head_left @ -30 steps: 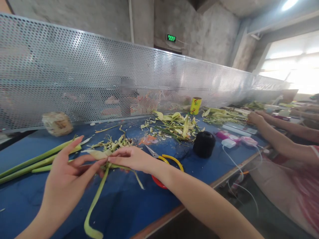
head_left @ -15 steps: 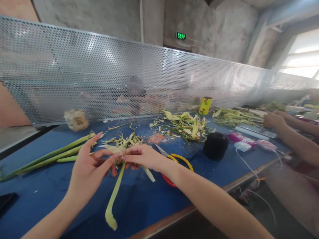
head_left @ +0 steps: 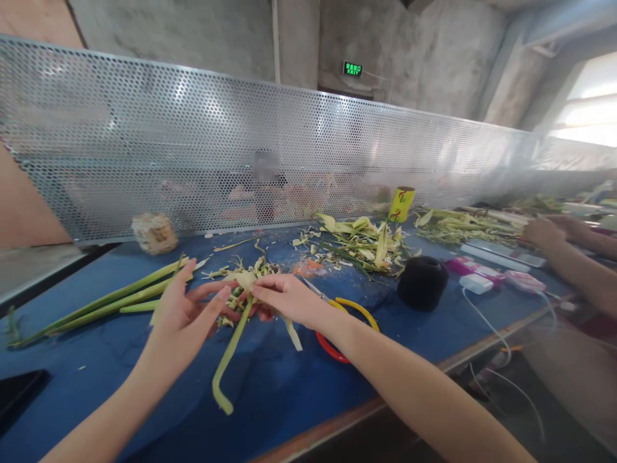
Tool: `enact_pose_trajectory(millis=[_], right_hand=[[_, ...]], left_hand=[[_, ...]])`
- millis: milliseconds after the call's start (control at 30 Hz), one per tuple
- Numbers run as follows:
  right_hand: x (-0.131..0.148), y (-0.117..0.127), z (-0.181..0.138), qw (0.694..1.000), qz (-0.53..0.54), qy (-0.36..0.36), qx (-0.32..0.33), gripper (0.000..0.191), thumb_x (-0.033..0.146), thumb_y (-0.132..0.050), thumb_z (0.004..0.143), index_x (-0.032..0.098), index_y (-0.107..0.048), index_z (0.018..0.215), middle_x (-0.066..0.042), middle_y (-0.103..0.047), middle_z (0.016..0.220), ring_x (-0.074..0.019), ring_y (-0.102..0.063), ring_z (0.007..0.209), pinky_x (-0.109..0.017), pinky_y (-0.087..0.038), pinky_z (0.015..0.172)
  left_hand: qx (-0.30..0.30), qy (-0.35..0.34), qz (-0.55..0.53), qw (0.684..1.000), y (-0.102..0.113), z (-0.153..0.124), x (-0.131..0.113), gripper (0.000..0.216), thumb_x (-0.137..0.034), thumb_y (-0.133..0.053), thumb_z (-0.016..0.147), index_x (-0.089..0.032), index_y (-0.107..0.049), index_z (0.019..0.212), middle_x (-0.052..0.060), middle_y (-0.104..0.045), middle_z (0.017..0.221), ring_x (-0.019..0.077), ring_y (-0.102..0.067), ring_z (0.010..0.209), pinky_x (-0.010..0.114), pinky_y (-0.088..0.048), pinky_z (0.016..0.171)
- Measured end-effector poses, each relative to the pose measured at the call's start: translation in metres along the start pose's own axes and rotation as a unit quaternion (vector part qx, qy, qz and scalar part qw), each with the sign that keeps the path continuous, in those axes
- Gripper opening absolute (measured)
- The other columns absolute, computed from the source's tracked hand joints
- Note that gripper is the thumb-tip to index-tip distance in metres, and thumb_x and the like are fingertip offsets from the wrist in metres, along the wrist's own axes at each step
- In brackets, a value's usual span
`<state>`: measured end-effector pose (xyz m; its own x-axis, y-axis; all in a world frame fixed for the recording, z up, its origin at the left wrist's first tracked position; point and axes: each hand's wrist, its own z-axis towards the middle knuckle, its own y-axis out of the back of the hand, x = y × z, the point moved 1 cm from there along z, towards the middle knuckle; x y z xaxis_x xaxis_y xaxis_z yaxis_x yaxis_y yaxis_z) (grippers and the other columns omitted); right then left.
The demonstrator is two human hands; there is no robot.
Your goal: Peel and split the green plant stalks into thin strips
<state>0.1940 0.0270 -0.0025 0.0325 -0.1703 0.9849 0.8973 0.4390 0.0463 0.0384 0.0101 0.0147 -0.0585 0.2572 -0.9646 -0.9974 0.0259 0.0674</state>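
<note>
Here trails a green strip (head_left: 231,347); hands (head_left: 180,315) (head_left: 294,299) flank it.

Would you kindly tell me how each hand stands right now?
Left hand: half-curled; whether it grips anything cannot be told.
Right hand: closed, pinching a long, flat, pale-green plant strip.

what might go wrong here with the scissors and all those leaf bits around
Two possible risks: the person's right forearm crosses close by the scissors, so a sweep could knock them or catch on a handle. The pale green strip hangs loose from the right hand, so its dangling end might snag or pull free.
</note>
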Motion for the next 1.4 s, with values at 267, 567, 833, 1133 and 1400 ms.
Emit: enact_pose_trajectory(millis=[267, 567, 833, 1133, 1400], right_hand=[[0.003, -0.001, -0.002, 0.998, -0.03, 0.042, -0.021, 0.015, 0.028, -0.059, 0.073, 0.014, -0.056, 0.079, 0.004, -0.051, 0.06, -0.0048, -0.045, 0.05, -0.02, -0.038, 0.051], [0.002, -0.003, 0.001, 0.998, -0.043, 0.026, -0.037, 0.009, 0.021, -0.058, 0.073, 0.014, -0.054, 0.073, 0.005, -0.05, 0.057, -0.0041, -0.043, 0.048, -0.018, -0.036, 0.049], [0.003, -0.001, 0.0, 0.998, -0.045, 0.035, 0.025, 0.015, 0.026, -0.042, 0.084, 0.017, -0.056, 0.085, 0.004, -0.052, 0.063, -0.0047, -0.045, 0.049, -0.02, -0.039, 0.051], [0.009, -0.011, -0.01, 0.981, -0.18, 0.074, -0.02, 0.007, 0.017, -0.052, 0.074, 0.017, -0.05, 0.067, 0.003, -0.053, 0.06, -0.0088, -0.051, 0.058, -0.022, -0.042, 0.058], [0.004, -0.008, -0.005, 0.988, -0.13, 0.064, -0.06, 0.006, 0.02, -0.06, 0.068, 0.015, -0.062, 0.069, 0.001, -0.059, 0.066, -0.0086, -0.052, 0.06, -0.022, -0.042, 0.06]], left_hand=[[0.118, 0.031, 0.035, 0.992, -0.005, -0.001, 0.003, 0.077, -0.039, -0.067, 0.06, -0.014, -0.032, 0.123, -0.008, -0.052, 0.048, 0.0092, -0.046, 0.044, 0.02, -0.036, 0.044], [0.165, 0.033, 0.03, 0.985, -0.006, -0.004, 0.009, 0.084, -0.031, -0.068, 0.059, -0.015, -0.023, 0.128, -0.007, -0.052, 0.051, 0.0104, -0.049, 0.048, 0.022, -0.041, 0.048], [0.068, -0.039, 0.036, 0.996, -0.002, -0.001, 0.013, 0.074, -0.029, -0.065, 0.064, -0.02, -0.026, 0.126, -0.006, -0.055, 0.063, 0.0111, -0.054, 0.06, 0.022, -0.043, 0.055], [0.019, -0.055, 0.092, 0.994, 0.003, -0.001, 0.014, 0.083, -0.03, -0.069, 0.061, -0.023, -0.025, 0.13, -0.004, -0.06, 0.066, 0.0124, -0.056, 0.061, 0.022, -0.042, 0.053], [0.018, -0.067, -0.013, 0.998, 0.001, -0.001, 0.013, 0.073, -0.025, -0.067, 0.063, -0.024, -0.031, 0.126, -0.004, -0.056, 0.07, 0.0115, -0.054, 0.062, 0.022, -0.041, 0.051]])
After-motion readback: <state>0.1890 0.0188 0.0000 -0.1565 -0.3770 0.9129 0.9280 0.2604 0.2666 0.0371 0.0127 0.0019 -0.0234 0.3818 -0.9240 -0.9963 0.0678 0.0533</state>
